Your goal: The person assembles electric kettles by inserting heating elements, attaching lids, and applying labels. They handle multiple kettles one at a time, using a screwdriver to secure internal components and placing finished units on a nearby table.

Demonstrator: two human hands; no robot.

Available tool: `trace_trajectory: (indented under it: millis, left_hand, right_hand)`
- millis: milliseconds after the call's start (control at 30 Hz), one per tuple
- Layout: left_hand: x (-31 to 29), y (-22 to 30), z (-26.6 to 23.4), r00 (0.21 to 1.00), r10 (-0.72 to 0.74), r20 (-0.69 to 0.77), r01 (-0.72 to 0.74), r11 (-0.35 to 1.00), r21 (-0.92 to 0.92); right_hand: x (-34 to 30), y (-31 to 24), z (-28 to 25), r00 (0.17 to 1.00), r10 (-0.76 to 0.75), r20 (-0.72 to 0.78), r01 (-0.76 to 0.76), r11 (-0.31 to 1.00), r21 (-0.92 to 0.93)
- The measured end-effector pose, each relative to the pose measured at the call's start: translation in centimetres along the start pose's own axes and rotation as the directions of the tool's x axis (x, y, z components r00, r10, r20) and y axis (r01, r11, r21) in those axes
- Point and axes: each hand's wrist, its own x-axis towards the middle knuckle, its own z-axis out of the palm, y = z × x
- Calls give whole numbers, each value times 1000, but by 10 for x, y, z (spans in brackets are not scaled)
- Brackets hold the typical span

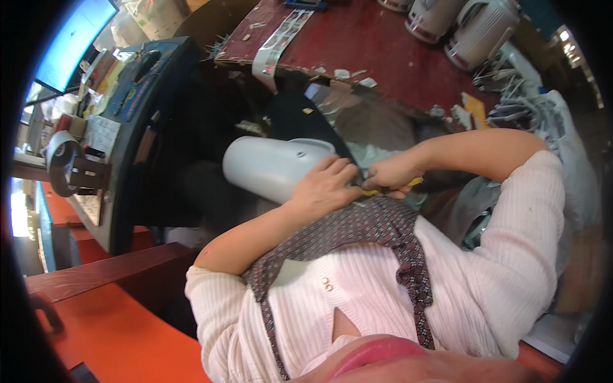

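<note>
A pale grey, jug-shaped body (258,165) lies on its side over my lap, its wide rounded end to the left and a small round hole in its side. My left hand (329,183) is wrapped over its right end with the fingers bent. Close beside it, my right hand (393,173) is closed round a yellow-handled tool (416,181), held near that same end. The tool's kind cannot be made out, since my fingers cover most of it. Where the tool meets the jug body is hidden behind my hands.
Several finished-looking jugs (482,32) stand on the red tabletop (377,38) ahead. A strip of labels (281,45) hangs over its edge. White wire-like parts (511,96) and plastic bags (562,147) lie at right. A dark desk (137,127) with a lit screen (73,41) stands left.
</note>
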Motion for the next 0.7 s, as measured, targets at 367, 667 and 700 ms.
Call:
trace_trajectory:
  millis: [367, 667, 700]
  left_hand:
    - [-20, -186, -184, 673, -181, -717, 599, 701, 386]
    - [-13, -329, -249, 652, -470, -595, 733, 591, 336]
    - [-16, -313, -252, 654, -401, -641, 710, 618, 338]
  right_hand:
    - [21, 69, -81, 90, -524, -847, 646, 678, -351]
    - [36, 113, -168, -493, -648, -581, -317, 755, -574]
    - [51, 126, -145, -336, -666, -666, -167, 738, -654]
